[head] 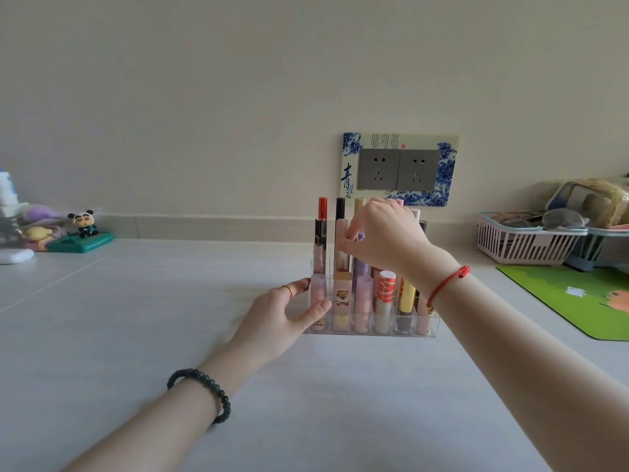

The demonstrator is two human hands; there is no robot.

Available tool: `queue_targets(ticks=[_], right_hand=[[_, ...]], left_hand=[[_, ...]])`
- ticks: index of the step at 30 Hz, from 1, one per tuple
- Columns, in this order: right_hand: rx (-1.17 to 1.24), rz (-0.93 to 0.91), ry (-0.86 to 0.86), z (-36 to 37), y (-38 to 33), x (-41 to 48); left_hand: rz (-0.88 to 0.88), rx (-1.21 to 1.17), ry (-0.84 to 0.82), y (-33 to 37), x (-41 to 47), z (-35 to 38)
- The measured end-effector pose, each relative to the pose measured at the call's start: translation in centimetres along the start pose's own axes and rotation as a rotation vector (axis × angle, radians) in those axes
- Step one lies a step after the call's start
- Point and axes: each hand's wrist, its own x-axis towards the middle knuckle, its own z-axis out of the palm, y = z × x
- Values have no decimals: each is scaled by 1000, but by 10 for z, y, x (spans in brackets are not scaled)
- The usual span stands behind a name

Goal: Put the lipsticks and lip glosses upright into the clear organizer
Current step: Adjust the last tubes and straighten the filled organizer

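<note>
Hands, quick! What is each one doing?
Left hand: holds the clear organizer at its left end.
Right hand: pinches a pink lip gloss.

We read one large dark character, 青, on the left strip of the blue-and-white socket frame [350,155] on the wall. Two smaller characters sit under it, maybe 花瓷, but they are too small for us to be sure. We also see fine columns of print and a red seal along the frame's top edge, and pale lettering on the green figurine base [89,242]; neither is legible.
</note>
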Motion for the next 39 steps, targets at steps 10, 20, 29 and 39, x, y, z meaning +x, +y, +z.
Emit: queue_targets(ticks=[10,20,29,39], right_hand=[[46,21,46,6,2,7],[80,49,93,10,5,12],[90,42,63,10,5,13],[69,38,64,7,6,9]], left_hand=[[-3,-1,-2,-2,1,1],[-8,8,-10,-1,1,0],[-3,-5,-4,-1,1,0],[3,45,13,5,-2,-2]])
